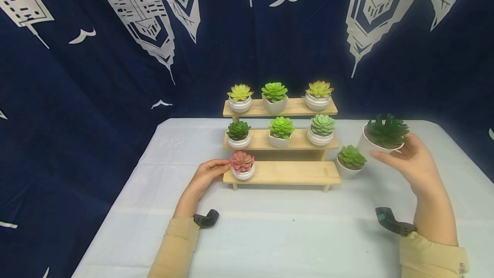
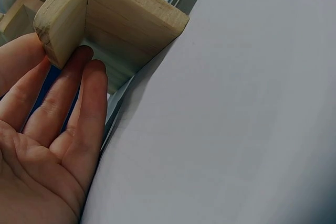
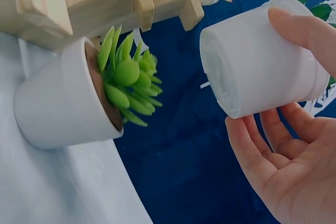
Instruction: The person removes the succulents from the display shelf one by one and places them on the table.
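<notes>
A three-tier wooden plant stand (image 1: 297, 174) holds several small potted succulents. My left hand (image 1: 210, 173) holds the left end of its lowest tier, close beside a pink succulent (image 1: 242, 164) in a white ribbed pot. In the left wrist view, the fingertips (image 2: 94, 66) reach under the wooden end. Off the table, my right hand (image 1: 417, 162) grips a white pot (image 3: 257, 59) with a dark green succulent (image 1: 387, 131), thumb on one side and fingers on the other. Just left of it, a smaller green succulent in a white pot (image 3: 58, 100) stands on the table by the stand's right end.
The top tier (image 1: 295, 108) carries three succulents, and the middle tier (image 1: 258, 140) carries three more. A white cloth (image 1: 285, 235) covers the table. Behind hangs a dark blue curtain (image 1: 262, 46) with white building prints.
</notes>
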The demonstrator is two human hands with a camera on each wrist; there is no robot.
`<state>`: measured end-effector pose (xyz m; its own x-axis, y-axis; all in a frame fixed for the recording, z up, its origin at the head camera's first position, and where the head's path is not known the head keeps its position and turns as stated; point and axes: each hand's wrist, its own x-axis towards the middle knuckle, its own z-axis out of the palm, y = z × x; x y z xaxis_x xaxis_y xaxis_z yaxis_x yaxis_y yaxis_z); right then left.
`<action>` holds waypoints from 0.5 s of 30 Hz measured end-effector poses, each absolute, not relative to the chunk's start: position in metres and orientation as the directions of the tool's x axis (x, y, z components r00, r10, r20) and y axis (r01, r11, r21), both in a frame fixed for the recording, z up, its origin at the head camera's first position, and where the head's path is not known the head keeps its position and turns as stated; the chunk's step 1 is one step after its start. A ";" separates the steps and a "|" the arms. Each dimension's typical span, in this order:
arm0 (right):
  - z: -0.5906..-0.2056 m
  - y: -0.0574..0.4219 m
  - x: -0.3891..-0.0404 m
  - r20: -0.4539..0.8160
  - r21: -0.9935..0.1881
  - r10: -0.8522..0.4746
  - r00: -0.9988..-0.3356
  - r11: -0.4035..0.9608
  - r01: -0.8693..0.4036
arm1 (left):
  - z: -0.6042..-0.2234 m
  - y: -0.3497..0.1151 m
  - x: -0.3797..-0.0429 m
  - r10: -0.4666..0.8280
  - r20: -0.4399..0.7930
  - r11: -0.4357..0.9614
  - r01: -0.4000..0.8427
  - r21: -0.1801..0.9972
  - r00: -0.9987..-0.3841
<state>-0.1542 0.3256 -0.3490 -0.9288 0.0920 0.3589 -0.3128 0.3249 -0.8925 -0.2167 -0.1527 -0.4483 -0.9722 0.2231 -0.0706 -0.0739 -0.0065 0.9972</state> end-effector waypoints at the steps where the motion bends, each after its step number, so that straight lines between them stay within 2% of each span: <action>1: -0.350 0.327 -0.154 0.355 -0.893 0.100 -0.929 0.329 -0.306 | -0.448 -0.153 -0.217 0.221 -0.069 -0.007 -0.072 0.997 -0.973; 10: -0.356 0.338 -0.152 0.266 -0.930 0.197 -0.944 0.309 -0.198 | -0.449 -0.152 -0.217 0.222 -0.063 -0.007 -0.066 0.998 -0.973; 15: -0.360 0.342 -0.152 0.214 -0.914 0.251 -0.944 0.394 -0.102 | -0.449 -0.153 -0.217 0.222 -0.068 -0.011 -0.072 0.997 -0.973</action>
<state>-0.1523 0.3417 -0.3597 -0.9441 0.2511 0.2136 -0.1020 0.3938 -0.9135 -0.2175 -0.1526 -0.4491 -0.9727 0.2219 -0.0677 -0.0720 -0.0113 0.9973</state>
